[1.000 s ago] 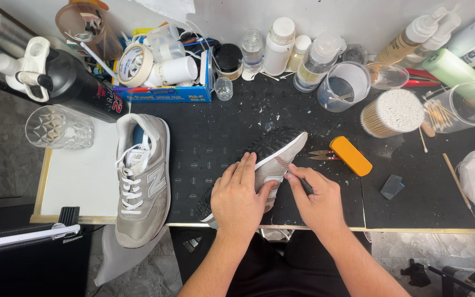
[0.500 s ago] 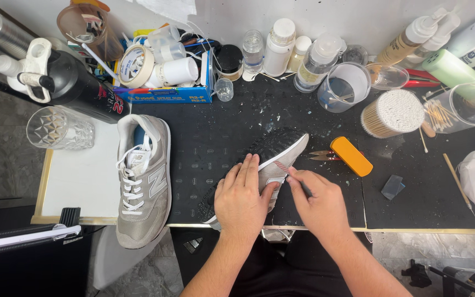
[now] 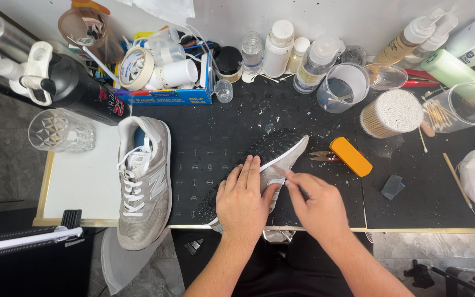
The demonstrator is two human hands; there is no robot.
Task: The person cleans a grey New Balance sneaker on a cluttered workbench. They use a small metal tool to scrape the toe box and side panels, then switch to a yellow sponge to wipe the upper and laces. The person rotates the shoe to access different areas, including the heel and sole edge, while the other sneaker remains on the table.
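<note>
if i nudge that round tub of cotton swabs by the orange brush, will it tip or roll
The tub of cotton swabs looks wide and squat, standing upright on the black mat, so it would probably slide rather than tip. It likely feels light. Open-topped, it could spill swabs if knocked over.

The right hand [image 3: 317, 206] has slid a little left along the tilted grey sneaker [image 3: 279, 157]; its fingertips [image 3: 291, 177] now sit nearer the left hand [image 3: 243, 201]; the dark tool handle seen a second ago is hidden now; the left hand has crept slightly up the sole.
</note>
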